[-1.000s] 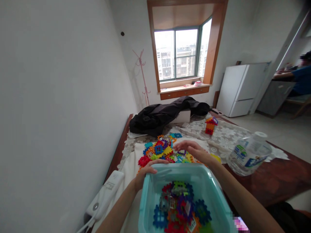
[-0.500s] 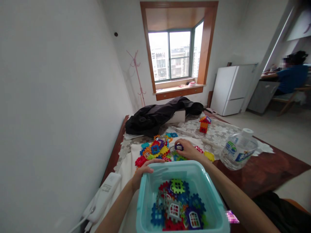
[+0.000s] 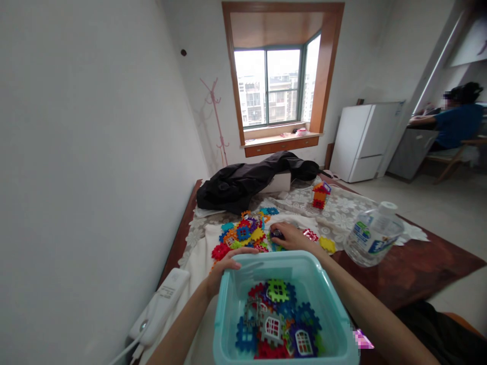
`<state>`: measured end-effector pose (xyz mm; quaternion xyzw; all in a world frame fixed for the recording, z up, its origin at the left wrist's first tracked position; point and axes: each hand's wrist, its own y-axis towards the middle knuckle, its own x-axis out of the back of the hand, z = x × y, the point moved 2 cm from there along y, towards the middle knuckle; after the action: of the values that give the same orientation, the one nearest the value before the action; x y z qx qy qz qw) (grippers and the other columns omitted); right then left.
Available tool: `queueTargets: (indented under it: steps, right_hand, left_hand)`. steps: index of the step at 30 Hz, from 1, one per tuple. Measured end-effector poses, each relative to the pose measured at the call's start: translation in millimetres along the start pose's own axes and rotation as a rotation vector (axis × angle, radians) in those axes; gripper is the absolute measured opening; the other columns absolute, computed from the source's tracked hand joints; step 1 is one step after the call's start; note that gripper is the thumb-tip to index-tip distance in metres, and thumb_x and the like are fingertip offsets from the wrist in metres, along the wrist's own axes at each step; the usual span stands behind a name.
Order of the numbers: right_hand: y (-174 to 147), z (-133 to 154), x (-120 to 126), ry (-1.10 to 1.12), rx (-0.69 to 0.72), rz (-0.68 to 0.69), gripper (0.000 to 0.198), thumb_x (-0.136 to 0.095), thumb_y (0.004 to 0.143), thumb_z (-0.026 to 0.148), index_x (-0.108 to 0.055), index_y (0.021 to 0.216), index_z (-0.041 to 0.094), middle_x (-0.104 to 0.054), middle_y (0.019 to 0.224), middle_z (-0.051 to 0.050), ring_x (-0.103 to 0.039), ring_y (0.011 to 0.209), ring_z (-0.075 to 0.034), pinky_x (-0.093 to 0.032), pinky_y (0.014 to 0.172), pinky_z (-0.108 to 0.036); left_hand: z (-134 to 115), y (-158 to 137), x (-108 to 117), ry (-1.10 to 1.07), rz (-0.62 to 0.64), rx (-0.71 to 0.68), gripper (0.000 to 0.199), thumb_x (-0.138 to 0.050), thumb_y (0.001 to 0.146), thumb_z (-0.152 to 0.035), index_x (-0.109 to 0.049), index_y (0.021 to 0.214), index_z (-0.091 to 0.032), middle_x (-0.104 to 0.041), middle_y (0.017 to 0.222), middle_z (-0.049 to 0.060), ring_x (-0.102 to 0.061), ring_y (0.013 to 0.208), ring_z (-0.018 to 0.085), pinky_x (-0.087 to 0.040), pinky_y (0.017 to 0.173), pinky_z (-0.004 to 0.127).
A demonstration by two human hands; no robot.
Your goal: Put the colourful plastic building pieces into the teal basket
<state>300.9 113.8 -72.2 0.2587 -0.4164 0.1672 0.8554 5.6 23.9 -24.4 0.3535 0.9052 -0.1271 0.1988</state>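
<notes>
A teal plastic bin [image 3: 335, 324] sits close in front of me, with several colourful interlocking plastic tiles [image 3: 279, 324] in its bottom. My left hand [image 3: 228, 263] grips the bin's far left rim. My right hand [image 3: 291, 235] is beyond the bin, fingers closed around a dark purple tile at the edge of a loose pile of tiles [image 3: 245, 232] on a white cloth. A small house built of tiles [image 3: 320, 195] stands further back on the lace cloth.
A clear water bottle [image 3: 373, 233] stands at the right on the dark wooden table [image 3: 422, 268]. A black jacket [image 3: 247, 182] lies at the far end. A white remote-like device [image 3: 162, 306] rests at the left. A person in blue sits far right.
My right hand went from hovering open over the pile to closing on a purple tile. The view shifted slightly. My left hand stayed on the bin's rim.
</notes>
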Motion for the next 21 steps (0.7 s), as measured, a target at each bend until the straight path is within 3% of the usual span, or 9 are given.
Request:
queueTargets:
  steps: [3,7,12,17,19,21]
  right_hand:
    - [-0.5,-0.2,1.0,-0.008,-0.009,0.03,0.035,-0.074,0.094,0.037,-0.07,0.124,0.021,-0.073,0.128,-0.013,-0.065,0.122,-0.032,-0.048,0.108,-0.045]
    - [-1.3,-0.1,0.5,-0.017,-0.042,0.034,0.03,-0.077,0.09,0.031,-0.073,0.118,0.021,-0.075,0.119,-0.012,-0.068,0.113,-0.03,-0.051,0.101,-0.042]
    - [1.6,-0.6,1.4,0.101,-0.102,-0.073,0.027,-0.077,0.086,0.03,-0.071,0.111,0.02,-0.073,0.109,-0.009,-0.067,0.102,-0.027,-0.051,0.095,-0.041]
    - [3.7,11.5,23.9,0.66,-0.102,-0.281,0.034,-0.08,0.087,0.049,-0.062,0.101,0.023,-0.074,0.115,-0.008,-0.068,0.103,-0.024,-0.053,0.096,-0.04]
    - [0.1,29.1,35.7,0.918,0.001,-0.211,0.042,-0.083,0.086,0.056,-0.06,0.1,0.024,-0.075,0.124,-0.009,-0.069,0.114,-0.025,-0.052,0.102,-0.041]
    - [-5.7,49.5,46.4,1.058,0.145,-0.016,0.052,-0.083,0.084,0.067,-0.064,0.106,0.024,-0.074,0.131,-0.01,-0.068,0.124,-0.029,-0.051,0.11,-0.045]
  left_hand:
    - [-0.8,-0.5,-0.6,0.006,-0.001,0.005,0.078,-0.069,0.071,-0.025,-0.068,0.148,-0.016,-0.07,0.144,0.015,-0.063,0.133,0.042,-0.047,0.113,0.048]
    - [-1.1,-1.4,-2.1,0.009,0.001,0.007,0.079,-0.068,0.071,-0.025,-0.067,0.15,-0.017,-0.07,0.145,0.014,-0.062,0.134,0.042,-0.046,0.114,0.048]
    - [-1.5,-2.4,-2.9,0.006,-0.001,0.01,0.079,-0.068,0.071,-0.025,-0.067,0.15,-0.017,-0.071,0.144,0.014,-0.063,0.133,0.042,-0.046,0.114,0.048]
    - [-1.8,-1.5,-2.8,0.007,-0.012,0.008,0.078,-0.069,0.071,-0.026,-0.067,0.149,-0.018,-0.072,0.142,0.014,-0.065,0.13,0.042,-0.048,0.111,0.048]
    - [-1.8,-1.6,-3.4,0.008,-0.02,0.004,0.078,-0.069,0.071,-0.026,-0.068,0.148,-0.018,-0.073,0.139,0.015,-0.066,0.128,0.042,-0.049,0.11,0.048]
    - [-2.1,-2.9,-4.7,0.012,-0.031,0.003,0.078,-0.068,0.07,-0.025,-0.069,0.147,-0.018,-0.074,0.136,0.015,-0.068,0.126,0.041,-0.049,0.109,0.048]
